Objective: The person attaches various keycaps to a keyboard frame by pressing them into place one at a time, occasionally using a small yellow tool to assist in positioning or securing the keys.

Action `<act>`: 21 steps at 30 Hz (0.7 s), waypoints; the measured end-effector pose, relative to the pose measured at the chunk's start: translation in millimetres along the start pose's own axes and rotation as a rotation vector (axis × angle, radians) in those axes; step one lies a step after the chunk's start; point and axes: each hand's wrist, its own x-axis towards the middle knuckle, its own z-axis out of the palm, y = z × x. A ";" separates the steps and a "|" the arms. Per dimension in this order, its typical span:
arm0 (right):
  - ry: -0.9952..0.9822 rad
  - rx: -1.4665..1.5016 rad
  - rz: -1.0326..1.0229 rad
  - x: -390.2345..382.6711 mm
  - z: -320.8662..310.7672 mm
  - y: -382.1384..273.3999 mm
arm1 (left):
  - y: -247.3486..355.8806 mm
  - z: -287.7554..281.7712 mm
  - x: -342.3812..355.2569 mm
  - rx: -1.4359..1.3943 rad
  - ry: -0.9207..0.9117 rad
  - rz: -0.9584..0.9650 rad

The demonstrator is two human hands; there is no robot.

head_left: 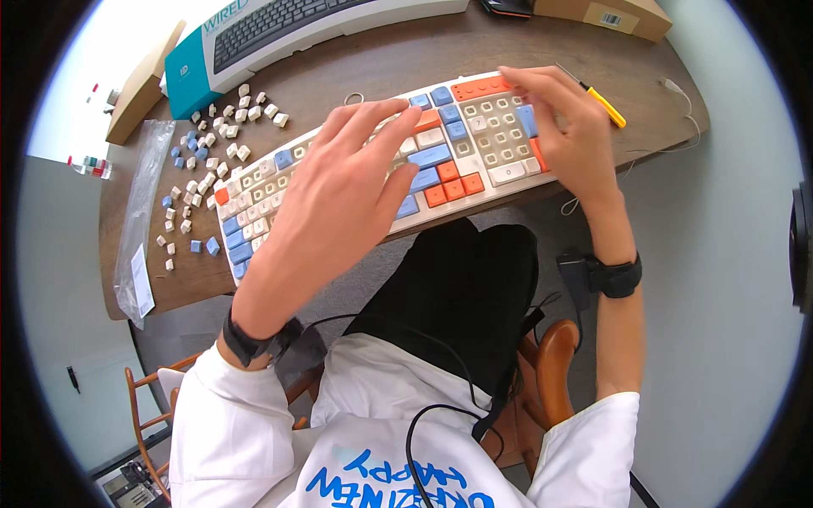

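1. Worktop (648, 72): carries all items below.
2. Keyboard (461, 148): lies along the worktop's near edge; several key positions toward the right appear uncapped. A hard push toward the person could slide it over that edge.
3. Plastic bag (142, 207): lies along the left edge, reaching the near left corner; a snag could pull it down.
4. Left hand (339, 173): grip released, fingers spread over the Keyboard. A dropped palm could press keys unintentionally.
5. Right hand (572, 123): fingers bent at the Keyboard's right end; cannot tell whether the grip holds anything. Slanted force there could tilt a cap.
6. Yellow-handled tool (607, 108): toward the right edge, beside the Right hand; a wrist knock could roll it.
7. Loose keycaps (231, 150): scattered toward the left edge; a careless sweep could lose 1 or more.
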 end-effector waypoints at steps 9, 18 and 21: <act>0.097 -0.002 0.072 -38.9 -6.0 32.5 | -3.8 27.2 15.7 0.153 -0.073 0.140; 0.096 0.005 0.089 -40.5 -0.8 39.4 | 2.6 24.9 26.2 0.124 -0.074 0.088; 0.104 -0.006 0.086 -42.1 0.1 40.1 | 2.6 24.9 26.6 0.146 -0.091 0.072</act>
